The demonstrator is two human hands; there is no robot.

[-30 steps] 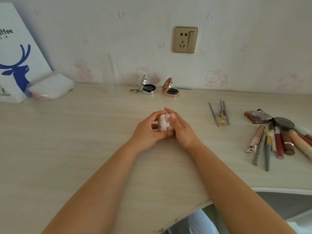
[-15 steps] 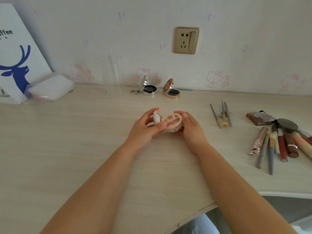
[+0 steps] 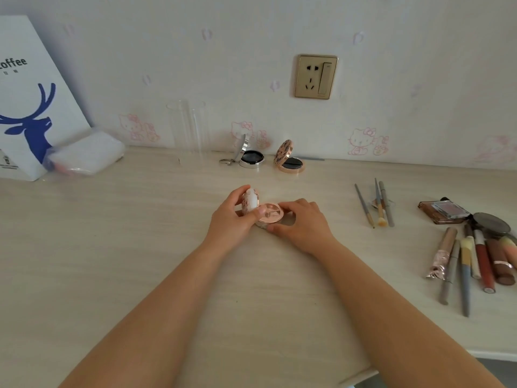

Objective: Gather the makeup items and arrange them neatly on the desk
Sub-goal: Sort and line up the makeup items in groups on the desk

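Note:
A round pink compact [image 3: 270, 214] sits open on the desk's middle, its white lid [image 3: 249, 201] tilted up to the left. My left hand [image 3: 230, 217] pinches the lid between thumb and fingers. My right hand [image 3: 300, 224] curls round the compact's base from the right. Two other open compacts stand by the wall: a silver one [image 3: 250, 156] and a rose-gold one [image 3: 289, 161]. Thin brushes [image 3: 377, 203] lie to the right. Further right is a heap of tubes and lipsticks [image 3: 475, 261] with a brown palette [image 3: 443, 210].
A white paper bag with a blue deer [image 3: 30, 107] stands at the far left, a white packet [image 3: 84, 154] beside it. A clear glass tube [image 3: 190, 127] stands against the wall. A wall socket [image 3: 316, 77] is above. The desk's curved front edge [image 3: 489, 355] is at lower right.
The compact was held shut between both hands; now its lid is lifted open to the left and the base rests lower on the desk.

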